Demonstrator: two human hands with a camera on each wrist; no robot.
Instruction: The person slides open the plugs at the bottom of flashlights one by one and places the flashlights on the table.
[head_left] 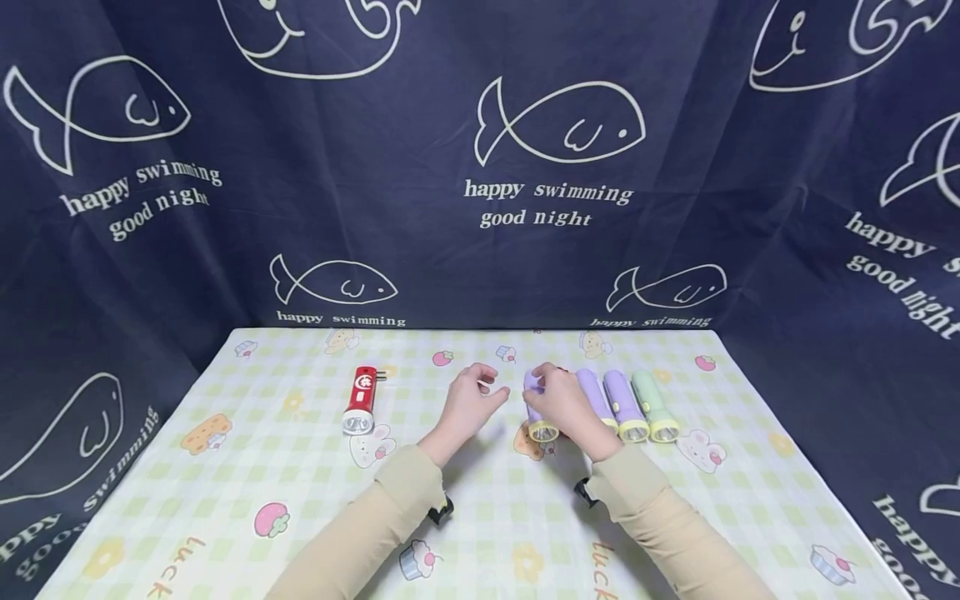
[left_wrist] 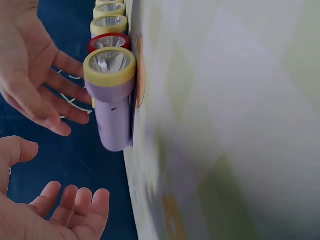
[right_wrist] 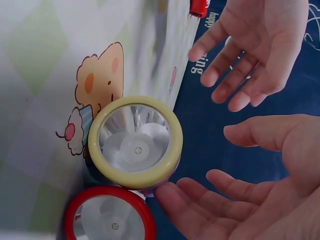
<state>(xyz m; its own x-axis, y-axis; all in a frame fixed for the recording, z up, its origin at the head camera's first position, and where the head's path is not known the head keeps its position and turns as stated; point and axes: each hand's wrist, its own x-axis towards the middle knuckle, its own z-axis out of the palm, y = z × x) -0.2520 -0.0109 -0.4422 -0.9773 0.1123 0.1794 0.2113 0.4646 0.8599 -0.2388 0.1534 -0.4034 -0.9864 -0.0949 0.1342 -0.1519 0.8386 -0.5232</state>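
My right hand (head_left: 561,402) is at the leftmost purple flashlight (head_left: 543,430), which has a yellow rim. In the right wrist view its fingers are loosely bent and spread, one fingertip right by the yellow rim of that flashlight (right_wrist: 135,152). Directly beside it lies a red-rimmed flashlight (right_wrist: 111,220), hidden behind the right hand in the head view. My left hand (head_left: 472,402) hovers to the left of the row, palm facing the other hand. Its fingers curve loosely around nothing, as the left wrist view also shows of the left hand (left_wrist: 65,215).
Further right in the row are two more purple flashlights (head_left: 627,407) and a green flashlight (head_left: 656,408). A red flashlight (head_left: 361,400) with metal prongs at its side lies apart on the left. A checked cloth (head_left: 315,550) covers the table, and a dark blue curtain (head_left: 435,250) hangs behind.
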